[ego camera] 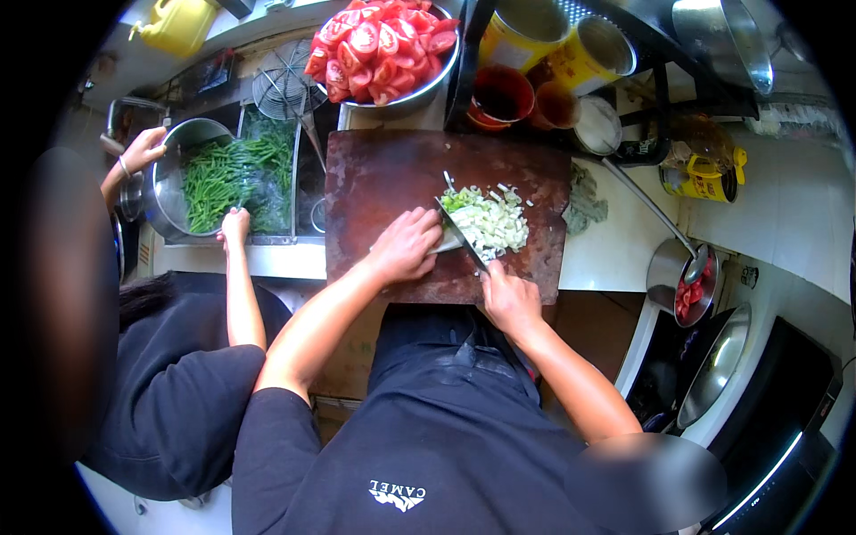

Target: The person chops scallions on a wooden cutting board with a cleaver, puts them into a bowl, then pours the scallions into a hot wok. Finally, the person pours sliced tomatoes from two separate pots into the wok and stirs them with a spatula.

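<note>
My right hand grips the handle of a kitchen knife, its blade standing edge-down against pale stalks of scallion or leek. Pressed over those stalks, my left hand holds them on the board with bent fingers just left of the blade. Right of the knife lies a heap of chopped white and light green pieces. All of this rests on a dark reddish-brown cutting board with worn, stained patches. The far ends of the stalks are hidden under my left hand.
At left, a co-worker's hands hold a steel pot of cut green vegetables by the sink. Behind the board stand a bowl of tomato wedges and a rack. A ladle reaches into a smaller pot.
</note>
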A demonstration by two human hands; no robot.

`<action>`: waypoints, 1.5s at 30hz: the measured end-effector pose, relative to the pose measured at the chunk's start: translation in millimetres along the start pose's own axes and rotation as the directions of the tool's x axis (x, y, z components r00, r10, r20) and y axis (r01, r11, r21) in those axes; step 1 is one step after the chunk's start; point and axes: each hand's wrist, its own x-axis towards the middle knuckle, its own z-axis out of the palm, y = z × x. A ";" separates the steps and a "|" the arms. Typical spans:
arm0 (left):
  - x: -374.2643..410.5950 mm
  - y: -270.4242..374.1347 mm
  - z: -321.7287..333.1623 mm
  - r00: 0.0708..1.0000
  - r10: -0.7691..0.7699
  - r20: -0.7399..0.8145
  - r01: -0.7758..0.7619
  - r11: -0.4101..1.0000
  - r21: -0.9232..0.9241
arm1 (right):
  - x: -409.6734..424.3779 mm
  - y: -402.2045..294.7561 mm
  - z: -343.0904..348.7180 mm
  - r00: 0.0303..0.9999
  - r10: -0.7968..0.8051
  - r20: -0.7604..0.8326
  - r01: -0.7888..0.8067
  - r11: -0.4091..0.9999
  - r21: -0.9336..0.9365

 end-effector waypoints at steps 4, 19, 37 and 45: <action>1.2 2.0 -6.0 1.000 0.005 -0.018 -0.006 0.999 -0.034 | 32.5 0.1 20.4 0.998 -0.024 -0.065 0.025 1.000 0.004; -7.8 0.6 -0.8 0.994 0.004 -0.111 -0.014 0.996 -0.086 | 30.7 -12.1 17.6 1.000 -0.003 -0.020 0.004 0.998 0.055; -21.0 3.9 2.0 0.980 -0.103 -0.172 0.090 0.993 -0.080 | 35.4 -20.3 28.6 0.999 -0.009 -0.032 0.008 0.999 -0.031; -28.5 3.3 0.9 0.936 -0.228 -0.270 0.190 0.969 -0.159 | 33.5 -26.3 15.2 1.000 -0.020 -0.015 0.020 1.000 0.011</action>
